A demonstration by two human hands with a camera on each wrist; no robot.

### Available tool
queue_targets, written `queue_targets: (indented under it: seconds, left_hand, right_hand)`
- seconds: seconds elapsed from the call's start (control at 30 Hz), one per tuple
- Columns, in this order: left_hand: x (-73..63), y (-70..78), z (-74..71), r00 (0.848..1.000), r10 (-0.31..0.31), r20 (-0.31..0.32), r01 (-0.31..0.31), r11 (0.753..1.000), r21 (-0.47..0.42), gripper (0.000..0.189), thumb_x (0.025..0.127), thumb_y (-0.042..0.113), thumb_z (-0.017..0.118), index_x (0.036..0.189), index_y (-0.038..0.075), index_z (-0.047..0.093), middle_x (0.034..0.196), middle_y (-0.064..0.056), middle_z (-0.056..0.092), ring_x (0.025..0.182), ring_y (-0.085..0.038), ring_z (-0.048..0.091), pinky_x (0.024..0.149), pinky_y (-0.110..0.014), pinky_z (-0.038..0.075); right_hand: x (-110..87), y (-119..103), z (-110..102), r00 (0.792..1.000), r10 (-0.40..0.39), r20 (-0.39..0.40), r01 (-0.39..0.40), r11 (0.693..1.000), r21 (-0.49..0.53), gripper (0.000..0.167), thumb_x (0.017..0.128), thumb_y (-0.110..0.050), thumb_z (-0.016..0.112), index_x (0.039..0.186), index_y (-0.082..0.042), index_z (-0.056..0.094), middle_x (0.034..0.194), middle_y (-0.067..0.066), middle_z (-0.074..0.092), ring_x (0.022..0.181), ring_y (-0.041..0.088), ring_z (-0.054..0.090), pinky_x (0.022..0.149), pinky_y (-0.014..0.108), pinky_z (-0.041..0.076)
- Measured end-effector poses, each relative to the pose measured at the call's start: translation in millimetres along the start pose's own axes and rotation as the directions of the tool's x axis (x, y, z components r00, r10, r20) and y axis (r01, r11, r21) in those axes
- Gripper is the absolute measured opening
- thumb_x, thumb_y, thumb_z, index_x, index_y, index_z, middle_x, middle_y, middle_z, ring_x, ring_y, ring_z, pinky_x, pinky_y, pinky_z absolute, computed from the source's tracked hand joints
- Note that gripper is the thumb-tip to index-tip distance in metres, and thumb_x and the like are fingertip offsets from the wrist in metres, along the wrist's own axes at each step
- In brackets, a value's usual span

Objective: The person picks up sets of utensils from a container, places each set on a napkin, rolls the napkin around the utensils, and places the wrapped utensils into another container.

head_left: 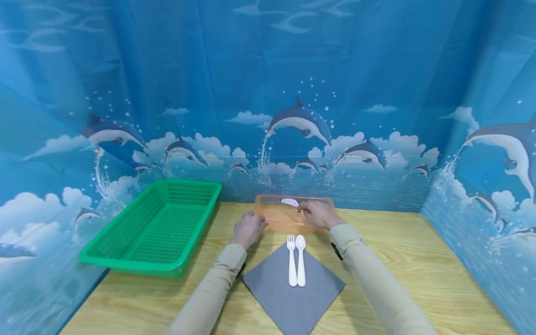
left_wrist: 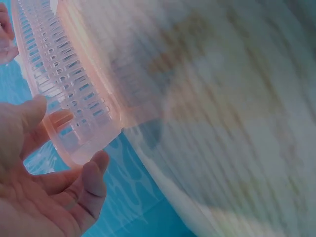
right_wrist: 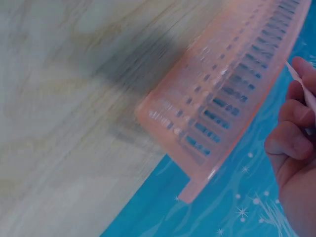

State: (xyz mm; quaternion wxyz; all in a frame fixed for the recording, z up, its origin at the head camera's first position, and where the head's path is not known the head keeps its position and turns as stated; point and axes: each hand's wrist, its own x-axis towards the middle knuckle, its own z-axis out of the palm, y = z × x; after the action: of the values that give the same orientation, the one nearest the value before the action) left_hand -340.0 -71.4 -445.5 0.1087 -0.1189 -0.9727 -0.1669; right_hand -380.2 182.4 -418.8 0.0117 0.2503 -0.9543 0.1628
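Note:
A small translucent orange basket (head_left: pixel 289 229) sits at the back of the table against the curtain. At its left end my left hand (head_left: pixel 249 229) pinches the rim, thumb on the near side, as the left wrist view shows. Above the basket's right part, my right hand (head_left: pixel 320 215) holds a white plastic knife (head_left: pixel 290 202), its blade pointing left. The knife (right_wrist: pixel 309 96) is partly cut off in the right wrist view. A white fork (head_left: pixel 291 263) and a white spoon (head_left: pixel 301 263) lie side by side on a grey napkin (head_left: pixel 272 281), between my forearms.
A large green basket (head_left: pixel 181 266) stands at the left of the wooden table (head_left: pixel 402 260). A blue curtain (head_left: pixel 259 60) printed with dolphins encloses the back and both sides.

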Motion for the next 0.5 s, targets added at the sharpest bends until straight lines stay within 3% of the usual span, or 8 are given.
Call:
queue_targets:
  seconds: [0.1,0.17,0.23,0.27,0.33,0.5]
  left_hand:
    - [-1.8,-2.3,0.9,1.000,0.009,-0.009,-0.009,1.000,-0.014,0.025,0.097,0.035,0.061,0.102,0.015,0.074,0.106,-0.014,0.067,0.096,-0.032,0.063,0.071,-0.046,0.056]
    - [-2.4,-3.6,1.8,1.000,0.015,-0.014,-0.016,1.000,-0.014,0.026,0.097,0.036,0.060,0.104,0.015,0.074,0.113,-0.017,0.067,0.103,-0.036,0.062,0.074,-0.049,0.057]
    - [-2.4,-4.5,2.4,1.000,0.021,-0.020,-0.022,1.000,-0.016,0.027,0.097,0.036,0.060,0.106,0.014,0.074,0.120,-0.020,0.065,0.110,-0.038,0.060,0.079,-0.052,0.056]
    - [-2.2,-4.9,2.7,1.000,0.022,-0.020,-0.022,1.000,-0.017,0.029,0.097,0.036,0.060,0.108,0.014,0.073,0.124,-0.021,0.063,0.113,-0.040,0.059,0.082,-0.054,0.055]
    - [-1.7,-5.5,3.4,0.999,0.024,-0.027,-0.025,1.000,-0.017,0.031,0.097,0.037,0.060,0.113,0.012,0.072,0.129,-0.023,0.061,0.119,-0.041,0.056,0.088,-0.056,0.053]
    - [0.2,-7.0,4.0,0.993,0.059,-0.104,-0.060,0.998,-0.008,0.033,0.094,0.033,0.066,0.117,0.010,0.070,0.134,-0.023,0.058,0.126,-0.040,0.052,0.101,-0.056,0.046]
  right_hand:
    - [-5.4,-3,-1,1.000,-0.004,-0.022,0.006,0.998,0.068,0.034,0.102,-0.008,0.041,0.126,-0.012,0.066,0.121,0.010,0.068,0.099,0.021,0.066,0.077,0.040,0.053]
    - [-10.0,-6,-1,1.000,-0.005,-0.025,0.008,0.990,0.142,0.035,0.102,-0.010,0.042,0.127,-0.014,0.066,0.119,0.012,0.069,0.080,0.017,0.064,0.066,0.036,0.050]
    - [-14.3,-9,-2,1.000,0.000,-0.024,0.005,0.976,0.218,0.034,0.103,-0.012,0.043,0.128,-0.015,0.066,0.116,0.014,0.069,0.061,0.013,0.052,0.056,0.031,0.042]
    - [-16.3,-11,-3,1.000,0.001,-0.023,0.005,0.968,0.249,0.034,0.103,-0.013,0.043,0.127,-0.015,0.066,0.114,0.014,0.070,0.055,0.013,0.044,0.053,0.030,0.039]
    - [-19.3,-14,-4,1.000,0.004,-0.020,0.002,0.952,0.306,0.032,0.102,-0.014,0.045,0.124,-0.015,0.068,0.108,0.014,0.071,0.052,0.012,0.043,0.051,0.028,0.038]
    - [-23.7,-19,-8,1.000,-0.016,0.017,0.007,0.907,0.420,0.023,0.095,-0.012,0.058,0.114,-0.011,0.070,0.095,0.014,0.074,0.081,0.029,0.069,0.058,0.026,0.048]
